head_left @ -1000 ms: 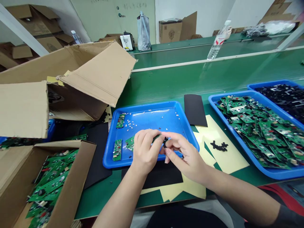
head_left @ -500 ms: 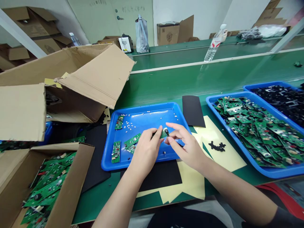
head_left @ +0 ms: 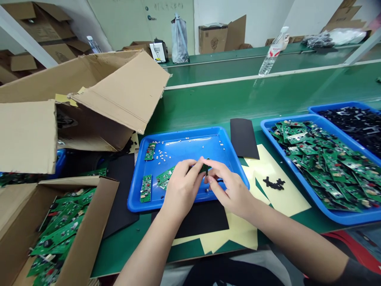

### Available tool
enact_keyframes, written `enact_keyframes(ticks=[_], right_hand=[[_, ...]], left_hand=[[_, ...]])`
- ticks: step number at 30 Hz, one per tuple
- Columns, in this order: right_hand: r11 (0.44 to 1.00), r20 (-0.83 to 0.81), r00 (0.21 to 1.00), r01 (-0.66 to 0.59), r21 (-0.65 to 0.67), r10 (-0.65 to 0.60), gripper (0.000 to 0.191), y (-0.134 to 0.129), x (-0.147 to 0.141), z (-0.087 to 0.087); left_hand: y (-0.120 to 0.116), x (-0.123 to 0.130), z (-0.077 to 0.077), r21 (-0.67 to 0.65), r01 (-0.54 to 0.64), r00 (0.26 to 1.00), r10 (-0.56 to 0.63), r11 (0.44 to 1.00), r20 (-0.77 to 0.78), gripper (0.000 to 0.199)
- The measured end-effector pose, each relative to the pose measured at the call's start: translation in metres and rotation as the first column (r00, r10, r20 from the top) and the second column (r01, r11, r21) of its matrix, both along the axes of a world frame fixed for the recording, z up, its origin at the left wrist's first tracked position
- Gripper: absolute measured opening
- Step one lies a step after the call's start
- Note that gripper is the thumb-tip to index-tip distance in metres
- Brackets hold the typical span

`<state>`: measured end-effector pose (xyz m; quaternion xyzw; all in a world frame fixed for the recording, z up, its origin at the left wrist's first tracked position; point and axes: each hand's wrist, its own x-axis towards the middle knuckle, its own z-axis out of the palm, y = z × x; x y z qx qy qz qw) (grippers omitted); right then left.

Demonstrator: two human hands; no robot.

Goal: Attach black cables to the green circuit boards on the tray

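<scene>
Over the blue tray [head_left: 184, 137], my left hand [head_left: 183, 184] is closed on a green circuit board [head_left: 204, 168], mostly covered by the fingers. My right hand [head_left: 228, 184] meets it there, thumb and fingers pinched at the board's right end on a small dark piece [head_left: 207, 173]. How that piece sits against the board is hidden. Inside the tray lie a circuit board [head_left: 145, 188] at the front left, another board [head_left: 150, 151] at the back left, and more partly under my left hand. Tiny white parts [head_left: 162, 155] are scattered behind them.
To the right, a blue tray [head_left: 264, 127] holds piled circuit boards, with another tray [head_left: 314, 108] of black parts behind it. Small black pieces [head_left: 274, 182] lie on yellow paper [head_left: 293, 198]. Cardboard boxes [head_left: 108, 198] crowd the left. A water bottle [head_left: 270, 55] stands at the back.
My right fingers have come in and closed against the board's end, beside my left fingertips. The black piece, plainly visible before, is now mostly covered. The view has shifted slightly.
</scene>
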<state>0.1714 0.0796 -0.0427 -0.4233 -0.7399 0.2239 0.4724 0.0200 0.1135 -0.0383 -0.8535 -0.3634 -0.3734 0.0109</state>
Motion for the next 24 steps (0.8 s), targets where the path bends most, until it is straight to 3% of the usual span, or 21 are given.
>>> enact_keyframes(ticks=[7, 10, 16, 24], right_hand=[[0.969, -0.223, 0.975, -0.066, -0.237, 0.012, 0.038, 0.003, 0.005, 0.003], [0.96, -0.245, 0.969, -0.055, -0.274, -0.014, 0.039, 0.005, 0.009, 0.006], [0.99, -0.13, 0.989, 0.048, -0.136, -0.066, 0.035, 0.008, 0.017, 0.012], [0.981, 0.194, 0.968, 0.13, 0.141, -0.156, 0.028, 0.014, 0.03, 0.009]], left_hand=[[0.002, -0.002, -0.001, -0.016, 0.006, 0.997, -0.005, 1.0, 0.078, 0.035], [0.002, -0.002, 0.001, -0.01, -0.003, 0.997, 0.004, 1.0, 0.083, 0.035], [0.003, -0.004, 0.003, -0.01, 0.017, 0.997, -0.016, 1.0, 0.07, 0.037], [0.004, -0.007, 0.006, -0.092, 0.092, 0.995, -0.089, 0.992, 0.035, 0.036]])
